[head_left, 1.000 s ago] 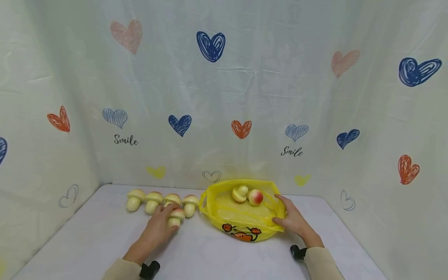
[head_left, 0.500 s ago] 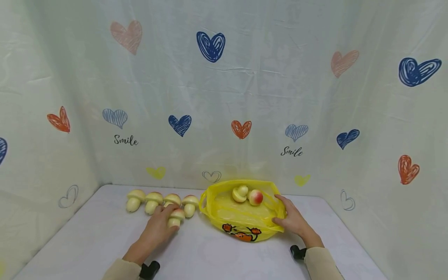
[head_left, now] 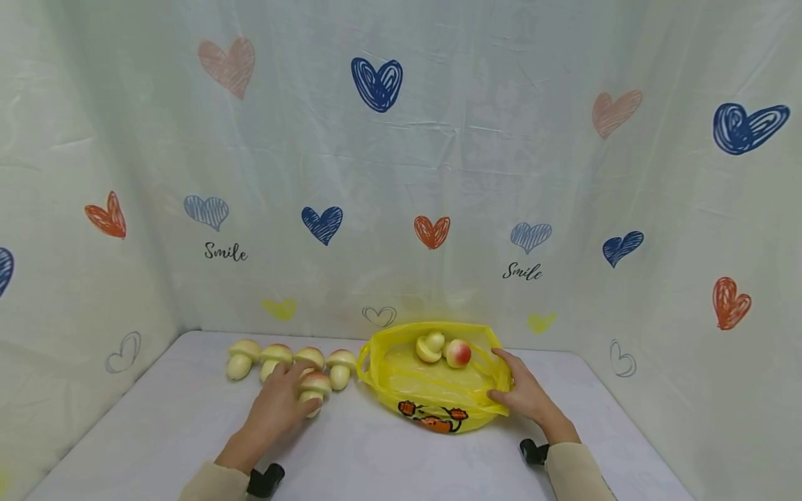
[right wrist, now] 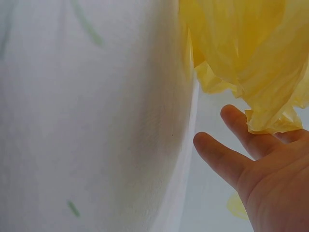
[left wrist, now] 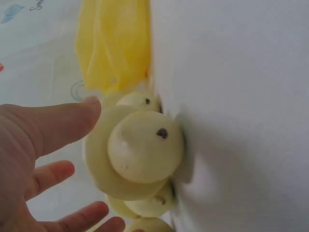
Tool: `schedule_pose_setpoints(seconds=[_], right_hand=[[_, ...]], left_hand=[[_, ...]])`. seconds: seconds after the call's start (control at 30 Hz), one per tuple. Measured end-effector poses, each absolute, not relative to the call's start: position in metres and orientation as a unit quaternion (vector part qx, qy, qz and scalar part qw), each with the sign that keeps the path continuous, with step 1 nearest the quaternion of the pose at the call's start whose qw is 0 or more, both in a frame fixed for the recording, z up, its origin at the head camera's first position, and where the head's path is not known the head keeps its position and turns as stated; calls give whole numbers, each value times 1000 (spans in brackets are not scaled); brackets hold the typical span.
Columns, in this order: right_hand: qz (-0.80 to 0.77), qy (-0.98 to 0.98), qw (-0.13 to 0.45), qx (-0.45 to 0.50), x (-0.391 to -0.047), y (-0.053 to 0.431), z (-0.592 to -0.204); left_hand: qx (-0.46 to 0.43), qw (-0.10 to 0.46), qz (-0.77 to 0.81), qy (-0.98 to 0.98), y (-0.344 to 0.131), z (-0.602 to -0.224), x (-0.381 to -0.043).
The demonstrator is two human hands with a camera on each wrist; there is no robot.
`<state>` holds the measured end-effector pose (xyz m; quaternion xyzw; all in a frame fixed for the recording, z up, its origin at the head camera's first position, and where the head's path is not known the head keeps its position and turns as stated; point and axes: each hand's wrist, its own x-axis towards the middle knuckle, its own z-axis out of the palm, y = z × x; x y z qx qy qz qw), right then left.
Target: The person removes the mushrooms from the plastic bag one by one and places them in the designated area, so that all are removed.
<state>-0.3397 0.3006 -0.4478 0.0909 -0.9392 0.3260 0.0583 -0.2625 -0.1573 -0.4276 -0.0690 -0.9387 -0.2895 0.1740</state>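
Beside a toy mushroom (head_left: 315, 384) at the front of the group, my left hand (head_left: 274, 407) has its fingers spread. In the left wrist view its thumb lies close to that mushroom (left wrist: 145, 150); whether they touch I cannot tell. Several similar mushrooms, including one at the far left (head_left: 241, 362), stand behind in a row. My right hand (head_left: 529, 393) is at the right rim of a yellow plastic bag (head_left: 401, 390). Its fingers look extended in the right wrist view, with bag film (right wrist: 260, 63) lying against them. Inside the bag are two mushrooms, one showing a reddish cap (head_left: 457, 353).
A white tabletop (head_left: 382, 459) extends in front of the bag and mushrooms. Behind it hangs a pale curtain (head_left: 470, 167) printed with hearts and "Smile". The bag's left handle loop (head_left: 363, 365) sits close to the rightmost mushroom of the row (head_left: 340, 369).
My left hand has drawn slightly left and its fingers have come off the front mushroom, which shows more fully and sits a little nearer me. The right hand and bag look unmoved.
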Motion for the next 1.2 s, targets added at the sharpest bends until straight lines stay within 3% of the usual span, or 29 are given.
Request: schedule_pose_setpoints(seconds=[0.43, 0.83, 1.2], right_hand=[[334, -937, 56, 91, -339, 300, -448], [330, -937, 64, 97, -337, 299, -442], [343, -933, 56, 89, -338, 299, -447]], left_hand=[[-147, 258, -315, -901, -134, -412, -255], [-213, 211, -330, -895, -88, -403, -257], [-308, 160, -298, -889, -37, -403, -279]])
